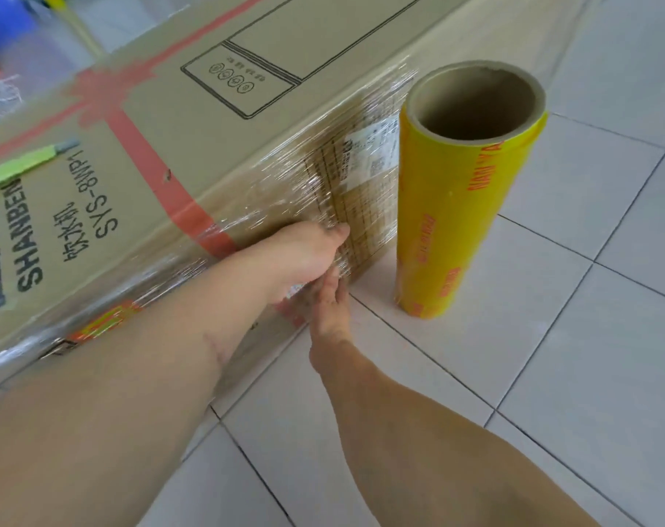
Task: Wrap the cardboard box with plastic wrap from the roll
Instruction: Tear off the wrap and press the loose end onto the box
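Both hands, the left hand [308, 256] and right hand [329, 298], pinched the clear plastic wrap [285, 192] against the large brown cardboard box [141, 119]. The yellow roll [460, 199] stood on the tiled floor [551, 355] just beside. Next, probably smoothing the film flat, then taking up the roll.

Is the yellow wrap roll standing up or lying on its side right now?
Upright. The roll stands on end on the tiled floor beside the cardboard box, its hollow core opening facing up; neither hand touches it.

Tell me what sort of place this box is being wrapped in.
Probably a home or small storeroom floor, not a packing line: the cardboard box and the roll stand directly on pale floor tiles, and loose clutter lies beyond the box.
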`<state>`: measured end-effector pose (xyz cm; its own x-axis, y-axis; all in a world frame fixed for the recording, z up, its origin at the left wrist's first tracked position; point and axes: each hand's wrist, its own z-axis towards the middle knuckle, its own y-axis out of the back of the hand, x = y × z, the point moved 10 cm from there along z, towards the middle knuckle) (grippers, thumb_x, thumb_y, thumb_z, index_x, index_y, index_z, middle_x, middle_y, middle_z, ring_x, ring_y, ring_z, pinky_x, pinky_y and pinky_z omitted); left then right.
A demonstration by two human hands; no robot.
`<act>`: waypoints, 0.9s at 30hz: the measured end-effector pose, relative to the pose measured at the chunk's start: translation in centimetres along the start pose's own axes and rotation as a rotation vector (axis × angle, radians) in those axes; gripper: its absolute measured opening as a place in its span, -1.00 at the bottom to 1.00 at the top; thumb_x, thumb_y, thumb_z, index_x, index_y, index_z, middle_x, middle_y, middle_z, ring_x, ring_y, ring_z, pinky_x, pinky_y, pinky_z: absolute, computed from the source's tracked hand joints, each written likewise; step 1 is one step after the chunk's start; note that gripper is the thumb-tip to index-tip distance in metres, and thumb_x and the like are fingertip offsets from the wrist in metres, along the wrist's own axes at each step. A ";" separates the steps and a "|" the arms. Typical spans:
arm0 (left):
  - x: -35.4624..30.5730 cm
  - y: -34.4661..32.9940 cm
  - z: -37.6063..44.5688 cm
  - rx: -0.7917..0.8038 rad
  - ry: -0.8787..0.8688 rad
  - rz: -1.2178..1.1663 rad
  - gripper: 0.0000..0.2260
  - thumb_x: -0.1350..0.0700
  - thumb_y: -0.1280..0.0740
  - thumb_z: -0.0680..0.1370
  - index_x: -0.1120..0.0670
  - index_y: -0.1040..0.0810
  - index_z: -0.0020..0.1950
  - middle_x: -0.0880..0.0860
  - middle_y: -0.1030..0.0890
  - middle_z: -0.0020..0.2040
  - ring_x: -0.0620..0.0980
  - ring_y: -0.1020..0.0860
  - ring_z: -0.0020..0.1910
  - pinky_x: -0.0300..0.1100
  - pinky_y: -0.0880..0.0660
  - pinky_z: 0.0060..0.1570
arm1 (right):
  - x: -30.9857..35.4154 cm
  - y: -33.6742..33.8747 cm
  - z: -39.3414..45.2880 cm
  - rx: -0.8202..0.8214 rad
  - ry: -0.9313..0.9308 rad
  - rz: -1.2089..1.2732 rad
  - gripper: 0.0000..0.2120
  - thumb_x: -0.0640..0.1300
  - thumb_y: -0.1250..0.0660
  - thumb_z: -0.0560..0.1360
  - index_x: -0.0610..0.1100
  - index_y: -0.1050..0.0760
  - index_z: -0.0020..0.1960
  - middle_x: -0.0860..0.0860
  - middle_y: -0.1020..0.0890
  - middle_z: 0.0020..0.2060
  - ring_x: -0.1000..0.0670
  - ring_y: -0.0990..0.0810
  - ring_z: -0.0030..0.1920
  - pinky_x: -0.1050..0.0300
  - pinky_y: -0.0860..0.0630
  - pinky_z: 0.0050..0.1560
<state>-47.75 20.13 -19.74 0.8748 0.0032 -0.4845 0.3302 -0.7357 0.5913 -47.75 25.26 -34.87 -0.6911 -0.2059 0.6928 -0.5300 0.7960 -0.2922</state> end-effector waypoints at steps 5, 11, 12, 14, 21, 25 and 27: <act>-0.8 1.4 -0.5 -0.103 -0.110 0.320 -0.46 -0.20 -0.11 0.80 0.21 -0.66 0.32 0.17 -0.71 0.28 0.20 -0.63 0.35 0.04 -0.51 0.43 | -2.2 -1.4 3.1 -0.090 -0.014 0.039 0.22 0.76 0.01 0.03 0.23 0.12 0.57 -0.03 -0.07 0.57 -0.18 -0.42 0.42 -0.21 -0.41 0.35; -1.3 1.1 -2.1 -0.088 -0.235 0.531 -0.60 -0.08 -0.16 0.80 0.06 -0.53 0.57 0.11 -0.59 0.53 0.12 -0.54 0.49 -0.12 -0.42 0.40 | -1.0 -0.2 1.8 -0.135 -0.088 0.001 -0.23 0.43 -0.02 0.51 0.09 -0.01 0.60 -0.05 -0.18 0.56 -0.20 -0.27 0.49 -0.21 -0.32 0.42; -2.0 0.9 -2.8 -0.106 -0.306 0.617 -0.60 -0.05 -0.16 0.81 0.04 -0.50 0.59 0.10 -0.58 0.54 0.12 -0.53 0.50 -0.11 -0.42 0.40 | -0.5 0.3 1.4 -0.158 -0.067 -0.013 -0.27 0.39 -0.03 0.53 0.08 -0.03 0.59 -0.05 -0.19 0.56 -0.18 -0.28 0.49 -0.17 -0.31 0.43; -4.0 0.2 -5.0 -0.170 -0.530 0.943 -0.62 0.01 -0.14 0.81 0.05 -0.51 0.59 0.08 -0.60 0.51 0.12 -0.56 0.48 -0.03 -0.40 0.42 | 1.0 0.2 -0.1 -0.176 0.060 -0.117 -0.34 0.33 -0.06 0.54 0.16 0.00 0.58 0.00 -0.12 0.57 -0.10 -0.20 0.51 -0.06 -0.20 0.49; -5.7 2.4 -7.4 -0.509 -0.600 2.195 -0.38 -0.03 0.06 0.79 0.24 0.13 0.77 0.26 0.13 0.79 0.36 0.17 0.76 0.42 0.42 0.47 | 2.8 -3.3 -3.6 -0.239 -0.028 0.022 -0.15 0.51 0.12 0.46 0.08 0.09 0.61 0.09 0.08 0.61 0.00 0.01 0.58 -0.09 0.02 0.54; -6.2 4.4 -6.6 -0.499 -0.571 2.234 -0.28 -0.18 -0.02 0.81 0.17 0.28 0.77 0.20 0.30 0.78 0.31 0.31 0.74 0.42 0.43 0.42 | 2.8 -4.0 -3.1 -0.268 -0.013 -0.014 -0.23 0.44 0.15 0.53 0.08 0.10 0.62 0.08 0.07 0.61 -0.01 0.00 0.58 -0.12 0.07 0.55; -6.2 4.8 -6.5 -0.508 -0.603 2.210 -0.28 -0.20 -0.03 0.80 0.14 0.24 0.77 0.18 0.29 0.78 0.30 0.32 0.74 0.43 0.36 0.52 | 2.6 -4.3 -3.2 -0.314 -0.004 -0.027 -0.24 0.44 0.20 0.51 0.10 0.10 0.61 0.09 0.05 0.61 -0.02 -0.03 0.58 -0.16 0.04 0.54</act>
<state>-49.31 20.96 -9.69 -0.2316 -0.4560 0.8593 -0.4993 0.8138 0.2973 -45.75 23.14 -29.72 -0.6812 -0.2309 0.6947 -0.3708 0.9271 -0.0555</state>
